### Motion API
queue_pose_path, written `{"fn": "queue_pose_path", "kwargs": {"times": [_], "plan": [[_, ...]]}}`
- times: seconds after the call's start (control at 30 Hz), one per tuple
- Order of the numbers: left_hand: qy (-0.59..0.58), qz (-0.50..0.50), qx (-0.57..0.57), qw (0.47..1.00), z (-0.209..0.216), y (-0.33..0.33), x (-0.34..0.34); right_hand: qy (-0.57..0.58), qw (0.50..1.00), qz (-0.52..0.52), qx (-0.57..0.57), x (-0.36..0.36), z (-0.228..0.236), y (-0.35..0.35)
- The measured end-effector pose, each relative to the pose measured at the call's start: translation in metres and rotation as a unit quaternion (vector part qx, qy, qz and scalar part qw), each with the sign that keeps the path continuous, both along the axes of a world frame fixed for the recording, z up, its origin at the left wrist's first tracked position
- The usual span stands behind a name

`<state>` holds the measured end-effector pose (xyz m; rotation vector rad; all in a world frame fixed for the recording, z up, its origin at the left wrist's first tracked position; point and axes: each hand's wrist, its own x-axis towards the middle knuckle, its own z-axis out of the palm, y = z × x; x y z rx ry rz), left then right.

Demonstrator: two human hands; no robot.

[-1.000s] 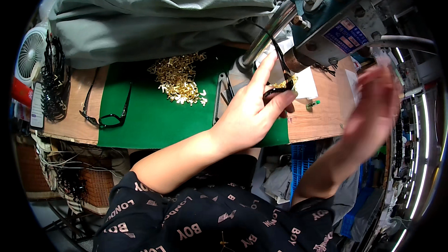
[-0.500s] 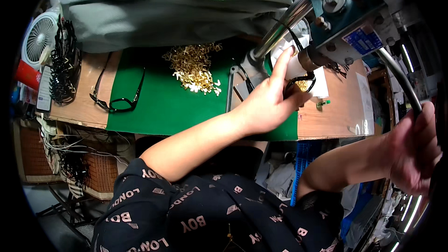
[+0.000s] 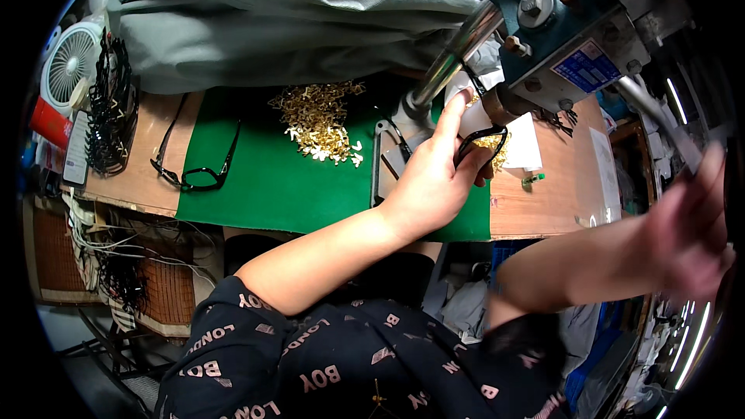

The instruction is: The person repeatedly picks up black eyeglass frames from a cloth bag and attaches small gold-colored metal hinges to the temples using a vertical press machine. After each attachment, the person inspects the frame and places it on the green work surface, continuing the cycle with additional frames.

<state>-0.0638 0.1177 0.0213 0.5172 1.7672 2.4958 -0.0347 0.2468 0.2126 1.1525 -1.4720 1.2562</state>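
Observation:
My left hand (image 3: 433,177) is closed on a black eyeglass frame (image 3: 504,140), holding it beneath the ram of a lever press (image 3: 557,35). One lens rim shows beside my thumb, and a dark temple rises behind my fingers. At the far right my right hand (image 3: 687,237), smeared by motion, is wrapped round the end of the press lever (image 3: 658,112). Under the ram, the exact contact between frame and press is hidden by my fingers.
Small gold pieces (image 3: 320,120) lie heaped on the green mat (image 3: 272,194). Another black eyeglass frame (image 3: 203,178) rests at the mat's left edge. Further left are a bundle of black temples (image 3: 109,109) and a white fan (image 3: 70,66). Grey cloth (image 3: 295,15) hangs behind.
The whole view has shifted slightly. My right hand and the lever have become blurred with motion, while my left hand still holds the eyeglass frame under the press.

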Motion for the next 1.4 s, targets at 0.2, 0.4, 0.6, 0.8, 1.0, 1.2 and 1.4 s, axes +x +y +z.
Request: {"fn": "queue_pose_path", "kwargs": {"times": [0.2, 0.4, 0.6, 0.8, 1.0, 1.2, 1.4], "plan": [[0.086, -0.006, -0.056, 0.995, 0.002, -0.018, 0.002, -0.052, 0.992, 0.073, -0.085, -0.005, -0.014, 0.026], [0.208, 0.180, -0.438, 0.856, 0.004, -0.115, 0.075, -0.100, 0.964, -0.205, -0.138, -0.015, -0.084, 0.032], [-0.088, 0.166, -0.507, 0.841, 0.010, -0.213, 0.130, -0.331, 0.929, -0.157, -0.051, -0.022, -0.204, 0.010], [0.081, 0.020, -0.672, 0.736, 0.004, -0.274, 0.057, -0.371, 0.917, -0.117, -0.089, -0.013, -0.213, 0.021], [0.444, 0.180, -0.541, 0.692, 0.083, -0.220, -0.060, -0.422, 0.876, -0.207, -0.106, 0.021, -0.225, 0.045], [0.196, 0.544, -0.495, 0.648, 0.114, -0.244, -0.232, -0.475, 0.858, -0.185, -0.066, 0.042, -0.217, 0.014], [0.221, 0.213, -0.220, 0.926, 0.125, -0.217, -0.196, -0.490, 0.857, -0.160, -0.003, 0.044, -0.216, -0.001]]}}
